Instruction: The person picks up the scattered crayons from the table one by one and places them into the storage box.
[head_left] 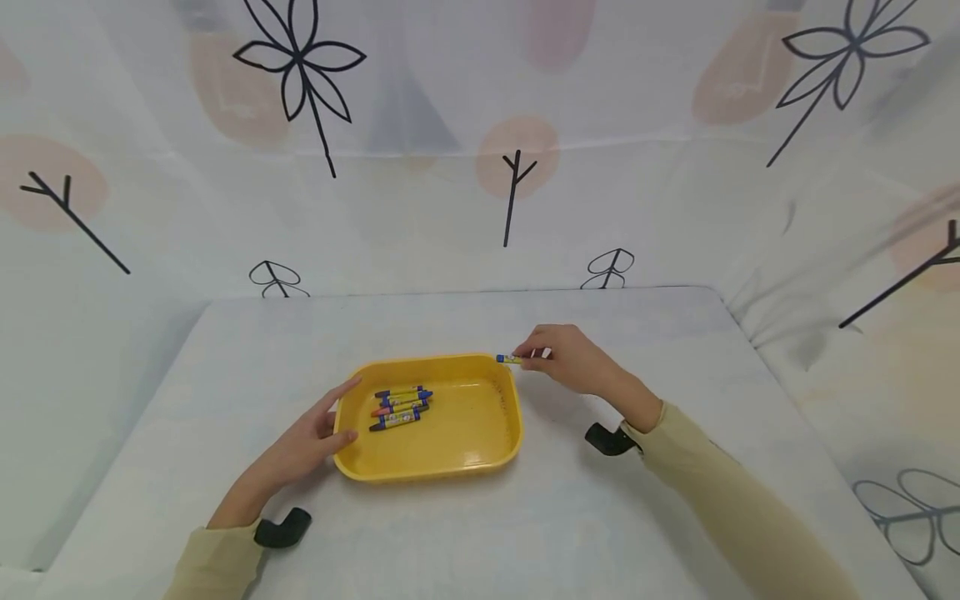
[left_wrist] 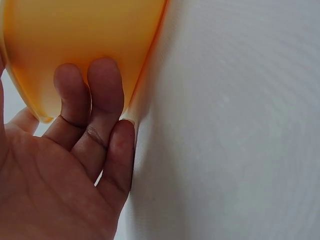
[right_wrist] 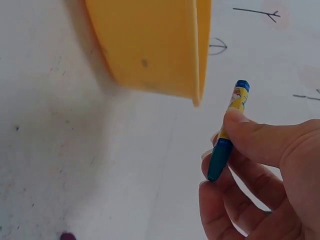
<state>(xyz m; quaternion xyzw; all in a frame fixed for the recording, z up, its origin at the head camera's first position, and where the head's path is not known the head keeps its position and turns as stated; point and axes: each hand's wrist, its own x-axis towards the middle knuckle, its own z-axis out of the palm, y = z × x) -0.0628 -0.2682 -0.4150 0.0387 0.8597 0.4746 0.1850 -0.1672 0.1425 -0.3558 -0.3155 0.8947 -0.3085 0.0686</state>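
A yellow plastic tray (head_left: 450, 477) lies on the table, with several paper-wrapped crayons (head_left: 401, 408) in its left half, dark blue, blue and reddish at their tips. My left hand (head_left: 303, 446) holds the tray's left end, thumb over the rim. In the left wrist view some fingers (left_wrist: 106, 85) press against the outer wall. Past the tray's far right corner, my right hand (head_left: 564, 357) pinches a crayon (head_left: 508, 359) between thumb and fingertips. The right wrist view shows this crayon (right_wrist: 218, 159) with a blue-green tip and a yellow wrapper, just apart from the tray wall (right_wrist: 150, 45).
A pale cloth covers the table (head_left: 600, 533). Patterned fabric (head_left: 420, 200) with line-drawn plants hangs behind and at the sides. Small coloured specks and a purple bit (right_wrist: 67, 236) lie on the cloth near the right hand. Dark devices (head_left: 283, 529) sit at both wrists.
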